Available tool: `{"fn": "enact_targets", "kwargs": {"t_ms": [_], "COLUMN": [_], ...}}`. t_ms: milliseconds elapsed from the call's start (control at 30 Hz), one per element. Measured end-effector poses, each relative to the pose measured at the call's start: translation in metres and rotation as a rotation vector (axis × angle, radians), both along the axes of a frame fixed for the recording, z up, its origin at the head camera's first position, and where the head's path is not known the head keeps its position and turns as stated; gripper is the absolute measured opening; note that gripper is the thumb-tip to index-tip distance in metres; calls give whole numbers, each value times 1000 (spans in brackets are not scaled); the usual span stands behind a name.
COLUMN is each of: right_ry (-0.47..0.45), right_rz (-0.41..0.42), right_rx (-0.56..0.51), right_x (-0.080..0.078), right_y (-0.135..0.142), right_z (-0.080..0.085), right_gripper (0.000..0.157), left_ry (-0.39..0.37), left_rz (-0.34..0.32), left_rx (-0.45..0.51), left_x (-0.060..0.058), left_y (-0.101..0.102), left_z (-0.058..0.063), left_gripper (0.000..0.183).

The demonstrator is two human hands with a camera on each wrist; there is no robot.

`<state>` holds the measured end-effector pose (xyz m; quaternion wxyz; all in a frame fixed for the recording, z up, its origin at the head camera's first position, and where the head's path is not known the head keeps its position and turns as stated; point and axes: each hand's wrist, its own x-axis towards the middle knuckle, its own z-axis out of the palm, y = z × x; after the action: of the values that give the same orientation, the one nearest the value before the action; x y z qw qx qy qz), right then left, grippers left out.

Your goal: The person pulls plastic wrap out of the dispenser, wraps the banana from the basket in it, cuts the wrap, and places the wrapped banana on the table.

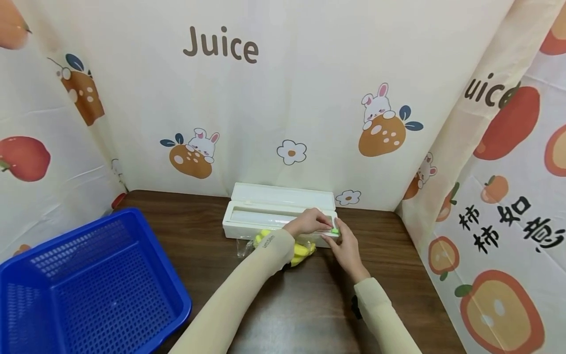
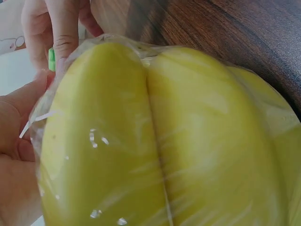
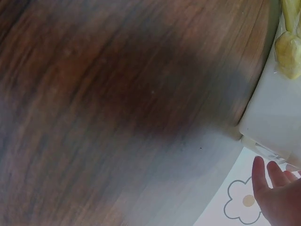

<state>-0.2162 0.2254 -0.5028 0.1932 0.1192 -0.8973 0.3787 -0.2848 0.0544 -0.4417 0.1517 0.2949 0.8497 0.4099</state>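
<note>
A long white cling film box (image 1: pixel 247 230) stands at the back of the table, its lid (image 1: pixel 283 194) tipped back and a roll of film (image 1: pixel 261 218) inside. At its right end is a small green slide cutter (image 1: pixel 335 231). My left hand (image 1: pixel 309 221) reaches across the box, its thumb and fingertips pinching at the cutter. With thumb in front and fingers over the end, my right hand (image 1: pixel 347 246) grips the box's right end. Bananas (image 1: pixel 302 251) in clear film lie against the box front, partly behind my left sleeve. They fill much of the left wrist view, as bananas (image 2: pixel 197 122) under shiny film.
A blue plastic basket (image 1: pixel 177 290) sits at the left. Printed curtains (image 1: pixel 292 98) close in the back and both sides of the brown wooden table (image 1: pixel 389 255). The box stands close to the back curtain.
</note>
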Motion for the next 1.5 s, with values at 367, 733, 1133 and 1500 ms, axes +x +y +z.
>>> {"fn": "enact_targets", "kwargs": {"t_ms": [367, 733, 1133, 1500], "right_ry": [-47, -70, -87, -62], "right_rz": [-11, 11, 12, 16], "right_rx": [23, -6, 7, 29], "right_x": [-3, -2, -3, -1], "right_y": [4, 6, 7, 8], "right_z": [1, 4, 4, 3], "right_gripper": [61, 59, 59, 57], "left_ry": [-26, 23, 57, 71], "left_rz": [-17, 39, 38, 26], "left_rx": [16, 43, 10, -11], "left_x": [-2, 1, 0, 2], "left_y": [3, 9, 2, 2], "left_z": [0, -1, 0, 1], "left_gripper": [19, 9, 11, 11]}}
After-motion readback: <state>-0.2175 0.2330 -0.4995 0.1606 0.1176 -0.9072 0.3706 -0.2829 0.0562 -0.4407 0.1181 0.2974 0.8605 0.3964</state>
